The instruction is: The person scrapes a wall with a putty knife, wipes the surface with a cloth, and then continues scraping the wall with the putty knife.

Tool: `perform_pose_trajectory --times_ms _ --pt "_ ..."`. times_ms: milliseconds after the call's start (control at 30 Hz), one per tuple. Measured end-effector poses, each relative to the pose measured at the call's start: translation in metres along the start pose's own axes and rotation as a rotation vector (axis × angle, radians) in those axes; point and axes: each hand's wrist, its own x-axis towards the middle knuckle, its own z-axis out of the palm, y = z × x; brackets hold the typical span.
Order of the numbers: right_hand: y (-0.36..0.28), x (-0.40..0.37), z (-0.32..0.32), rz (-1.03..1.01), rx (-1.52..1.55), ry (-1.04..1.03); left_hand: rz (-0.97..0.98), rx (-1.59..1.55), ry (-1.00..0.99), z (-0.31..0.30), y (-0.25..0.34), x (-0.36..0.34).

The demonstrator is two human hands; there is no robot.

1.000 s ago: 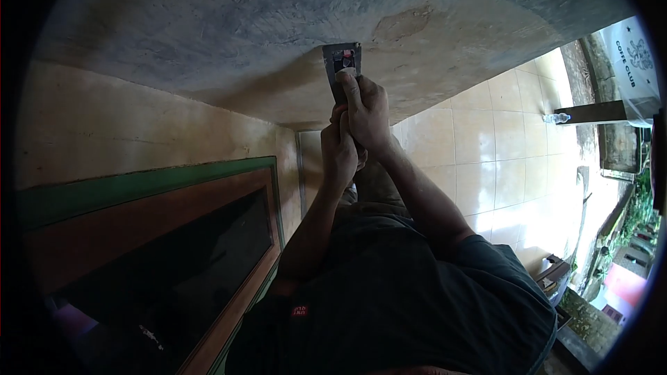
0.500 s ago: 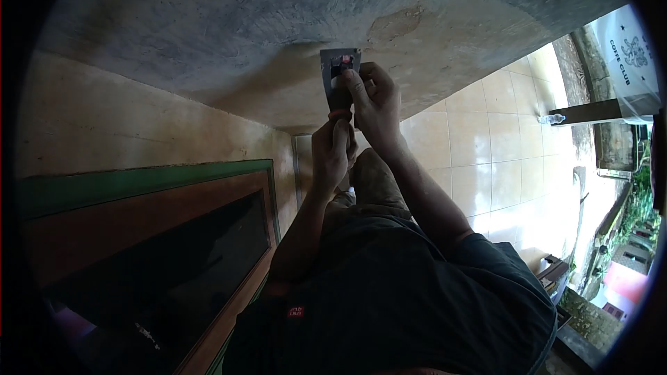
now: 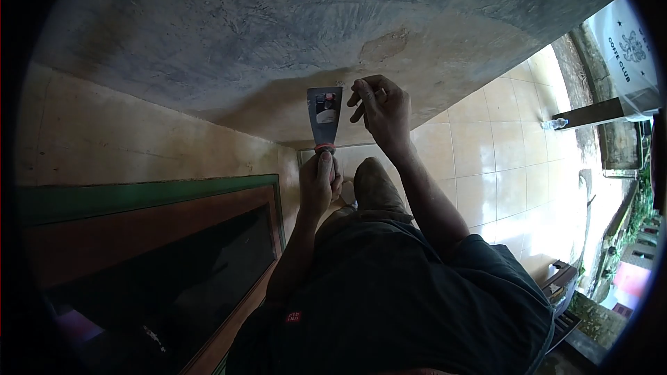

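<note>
My left hand [image 3: 320, 182] is wrapped round the handle of a scraper [image 3: 324, 121], whose wide metal blade points up toward the wall [image 3: 299, 35]. A pale and reddish label shows on the blade. To the right of the blade, apart from it, my right hand [image 3: 388, 114] is raised near the wall with its fingers curled and thumb close to the fingertips. Whether anything small is between them is too small to tell. The wall has grey smeared plaster, and a rough tan patch [image 3: 384, 48] lies above my right hand.
At the lower left is a window with a brown and green frame [image 3: 153, 189]. Tiled floor [image 3: 476, 149] spreads on the right, with a clear plastic bottle [image 3: 554, 124] by a dark beam [image 3: 590, 114]. A printed white sheet [image 3: 629, 52] hangs at the upper right.
My right hand has come off the scraper blade and moved to the right. My left hand has lowered the scraper slightly, and more of the blade shows.
</note>
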Motion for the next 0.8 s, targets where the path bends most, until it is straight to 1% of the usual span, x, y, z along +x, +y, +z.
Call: perform_pose_trajectory --times_ms 33,100,133,200,233,267,300,333,400,433,467,533,567,633,667,733,800 --pt "0.001 0.0 -0.002 -0.003 0.002 0.0 -0.012 -0.01 0.029 0.0 0.003 0.0" --pt "-0.002 -0.002 -0.006 0.132 -0.097 -0.017 -0.023 -0.019 0.063 0.001 0.007 -0.001" --pt "-0.001 -0.002 -0.005 0.131 -0.094 -0.02 -0.014 -0.014 0.035 0.002 0.008 0.001" --pt "0.004 -0.003 -0.004 0.235 -0.022 -0.087 -0.005 -0.008 0.01 0.007 0.012 0.004" --pt "0.008 -0.005 -0.001 0.233 -0.02 -0.089 -0.024 -0.01 -0.012 0.013 0.018 0.006" --pt "0.015 -0.008 0.004 0.17 0.136 -0.082 -0.043 -0.011 -0.034 0.018 0.021 0.008" --pt "0.018 -0.009 0.009 0.107 0.291 -0.073 -0.051 -0.036 -0.001 0.021 0.018 0.013" --pt "0.02 -0.009 0.012 0.104 0.292 -0.071 -0.05 -0.034 -0.003 0.023 0.016 0.017" --pt "0.022 -0.007 0.019 0.052 0.006 -0.068 -0.063 -0.102 0.001 0.029 0.014 0.025" --pt "0.023 -0.004 0.026 0.093 0.132 -0.057 -0.075 -0.158 0.007 0.032 0.011 0.028" --pt "0.022 -0.005 0.026 0.099 0.133 -0.057 -0.08 -0.158 0.01 0.032 0.006 0.029" --pt "0.017 -0.005 0.027 0.22 0.208 -0.13 0.057 -0.168 0.002 0.029 -0.002 0.035" --pt "0.019 -0.004 0.029 0.221 0.207 -0.135 0.058 -0.17 0.006 0.027 -0.004 0.04" --pt "0.019 -0.003 0.035 0.192 0.306 -0.109 0.144 -0.093 0.006 0.027 0.0 0.047" --pt "0.019 -0.002 0.034 0.201 0.306 -0.112 0.138 -0.096 0.013 0.027 0.002 0.051" --pt "-0.001 0.003 0.033 0.093 0.277 -0.085 0.228 -0.057 -0.014 0.034 0.02 0.048" --pt "0.0 0.002 0.032 0.104 0.27 -0.079 0.173 -0.113 -0.018 0.033 0.012 0.045"
